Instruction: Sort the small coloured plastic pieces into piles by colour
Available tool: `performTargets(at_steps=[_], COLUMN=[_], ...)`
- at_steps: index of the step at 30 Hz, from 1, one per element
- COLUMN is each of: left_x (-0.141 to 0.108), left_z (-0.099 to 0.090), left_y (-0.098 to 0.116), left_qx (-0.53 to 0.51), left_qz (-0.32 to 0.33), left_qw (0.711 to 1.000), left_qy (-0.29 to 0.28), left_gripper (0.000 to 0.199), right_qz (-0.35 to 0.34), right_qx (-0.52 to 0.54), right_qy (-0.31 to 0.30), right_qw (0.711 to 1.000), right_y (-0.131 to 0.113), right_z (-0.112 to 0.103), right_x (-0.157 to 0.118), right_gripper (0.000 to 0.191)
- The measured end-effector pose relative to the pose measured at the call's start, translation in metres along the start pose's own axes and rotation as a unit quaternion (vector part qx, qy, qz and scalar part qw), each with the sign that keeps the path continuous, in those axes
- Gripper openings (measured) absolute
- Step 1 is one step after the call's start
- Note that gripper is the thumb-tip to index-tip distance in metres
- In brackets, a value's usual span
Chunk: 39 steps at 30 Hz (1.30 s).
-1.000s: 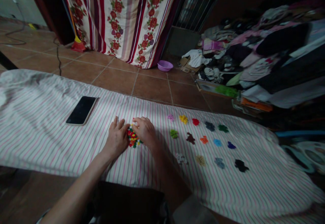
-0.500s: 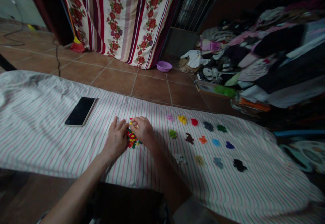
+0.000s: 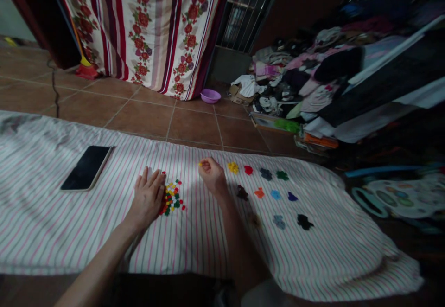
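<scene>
My left hand [image 3: 149,193] lies flat, fingers spread, on the striped cloth [image 3: 114,223], at the left edge of a mixed pile of small red, yellow, green and white pieces [image 3: 171,198]. My right hand [image 3: 212,173] is raised to the right of that pile, its fingers pinched on a small yellow piece [image 3: 200,164]. Just right of it are sorted heaps: yellow [image 3: 232,168], red [image 3: 248,170], dark grey [image 3: 266,174], dark green [image 3: 282,175], brown [image 3: 242,193], orange [image 3: 259,193], light blue [image 3: 276,195] and black [image 3: 305,222]. My right hand and forearm hide some heaps.
A black-screened phone [image 3: 86,168] lies on the cloth at left. Beyond the cloth's far edge are a tiled floor [image 3: 146,117], a purple basin [image 3: 210,96], a red broom [image 3: 86,69] and a floral curtain [image 3: 156,33]. Clothes [image 3: 295,73] are heaped at right.
My right hand has moved right, away from the mixed pile toward the yellow heap, carrying a yellow piece. My left hand stays beside the pile, which now shows more fully. The view has shifted right.
</scene>
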<state>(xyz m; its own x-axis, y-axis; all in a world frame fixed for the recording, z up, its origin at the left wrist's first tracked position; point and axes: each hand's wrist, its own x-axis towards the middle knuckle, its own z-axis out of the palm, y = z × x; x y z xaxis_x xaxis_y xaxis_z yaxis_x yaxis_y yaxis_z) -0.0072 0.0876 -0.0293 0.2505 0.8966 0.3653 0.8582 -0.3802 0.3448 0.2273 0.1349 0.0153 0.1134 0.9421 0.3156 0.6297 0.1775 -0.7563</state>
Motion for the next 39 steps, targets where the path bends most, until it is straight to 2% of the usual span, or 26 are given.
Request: performTargets(at_steps=[3,8,13,20,29,33,39], left_x=[0.001,0.002,0.003,0.004,0.004,0.003,0.005], left_z=[0.001,0.002,0.004,0.004,-0.001,-0.002,-0.002], left_y=[0.004,0.005,0.005,0.007,0.011,0.01,0.009], left_qx=[-0.015,-0.025,-0.022,-0.016,-0.027,-0.028,-0.027], left_qz=[-0.029,-0.027,-0.029,-0.036,-0.04,-0.036,-0.04], left_qw=[0.999,0.999,0.999,0.999,0.998,0.999,0.999], left_qy=[0.018,0.016,0.016,0.003,-0.027,-0.021,-0.023], left_gripper=[0.042,0.042,0.042,0.043,0.044,0.044,0.047], right_qz=[0.026,0.102,0.139,0.184,0.174,0.158,0.171], right_qx=[-0.018,-0.073,-0.104,-0.173,-0.221,-0.21,-0.21], right_qy=[0.048,0.112,0.138,0.101,0.128,0.132,0.128], right_qw=[0.998,0.986,0.975,0.962,0.951,0.956,0.954], right_y=[0.023,0.058,0.08,0.099,0.088,0.089,0.09], right_z=[-0.029,-0.073,-0.095,-0.093,-0.081,-0.08,-0.084], right_x=[0.008,0.009,0.003,0.004,0.0,0.001,0.0], right_gripper=[0.014,0.017,0.019,0.021,0.027,0.028,0.029])
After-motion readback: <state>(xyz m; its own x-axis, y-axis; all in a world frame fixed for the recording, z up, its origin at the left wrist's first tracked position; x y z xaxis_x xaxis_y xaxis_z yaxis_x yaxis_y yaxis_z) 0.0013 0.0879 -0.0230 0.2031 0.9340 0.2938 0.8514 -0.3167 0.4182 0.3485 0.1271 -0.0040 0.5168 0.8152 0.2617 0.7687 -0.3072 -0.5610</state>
